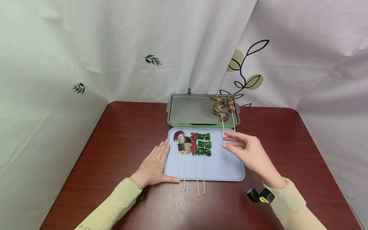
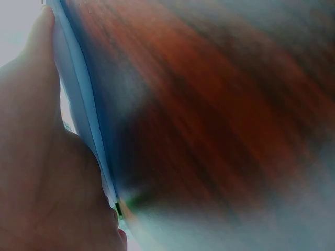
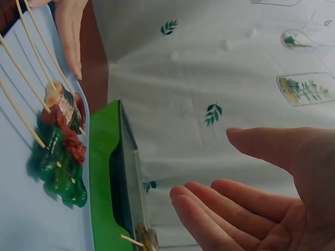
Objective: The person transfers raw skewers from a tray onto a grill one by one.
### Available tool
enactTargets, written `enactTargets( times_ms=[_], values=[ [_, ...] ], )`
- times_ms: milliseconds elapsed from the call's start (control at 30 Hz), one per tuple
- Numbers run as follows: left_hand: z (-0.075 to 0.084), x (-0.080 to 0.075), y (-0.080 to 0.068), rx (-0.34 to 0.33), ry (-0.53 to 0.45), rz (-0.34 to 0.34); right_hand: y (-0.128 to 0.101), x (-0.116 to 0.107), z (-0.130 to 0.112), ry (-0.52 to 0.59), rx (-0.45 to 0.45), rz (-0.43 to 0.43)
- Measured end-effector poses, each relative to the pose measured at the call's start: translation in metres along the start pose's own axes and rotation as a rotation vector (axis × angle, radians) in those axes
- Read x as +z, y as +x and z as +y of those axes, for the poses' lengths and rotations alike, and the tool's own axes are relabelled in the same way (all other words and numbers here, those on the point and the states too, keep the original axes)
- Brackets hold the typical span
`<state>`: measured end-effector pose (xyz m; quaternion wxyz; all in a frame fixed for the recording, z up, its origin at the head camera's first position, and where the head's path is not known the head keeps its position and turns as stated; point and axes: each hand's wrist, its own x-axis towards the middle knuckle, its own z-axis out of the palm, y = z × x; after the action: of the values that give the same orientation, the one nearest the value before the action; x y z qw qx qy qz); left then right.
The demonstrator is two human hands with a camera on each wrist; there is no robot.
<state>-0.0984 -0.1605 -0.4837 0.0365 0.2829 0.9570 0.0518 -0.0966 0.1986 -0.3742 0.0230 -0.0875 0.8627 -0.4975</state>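
My left hand (image 1: pixel 152 166) lies along the left edge of the light blue tray (image 1: pixel 224 166), fingers straight, thumb at its near edge. On the tray lie several skewers: a dark red curled piece (image 1: pixel 177 135), a black-and-white banded skewer (image 1: pixel 184 145), a red skewer (image 1: pixel 194 143) and a green pepper skewer (image 1: pixel 204 144). Above the tray's right side hovers my right hand (image 1: pixel 248 150), thumb and fingers apart and holding nothing in the right wrist view. Its fingertips are close to the stick ends of a mushroom skewer (image 1: pixel 219 108) and a brown meat skewer (image 1: pixel 231 103).
Behind the tray stands a green grill with a grey plate (image 1: pixel 189 110); the mushroom and meat skewers lie at its right end, sticks over its front edge. The table (image 1: pixel 129 127) is dark reddish wood. A white patterned curtain (image 1: pixel 123 48) hangs around it.
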Motion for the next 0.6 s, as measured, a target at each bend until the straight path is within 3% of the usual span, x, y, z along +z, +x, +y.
enactTargets(
  times_ms=[300,600],
  values=[
    [0.000,0.001,0.000,-0.004,-0.001,-0.002,-0.008,0.014,0.007,0.022,0.033,-0.045],
    [-0.001,0.000,0.000,-0.007,-0.006,-0.003,-0.013,0.042,0.031,0.063,0.090,-0.158]
  ],
)
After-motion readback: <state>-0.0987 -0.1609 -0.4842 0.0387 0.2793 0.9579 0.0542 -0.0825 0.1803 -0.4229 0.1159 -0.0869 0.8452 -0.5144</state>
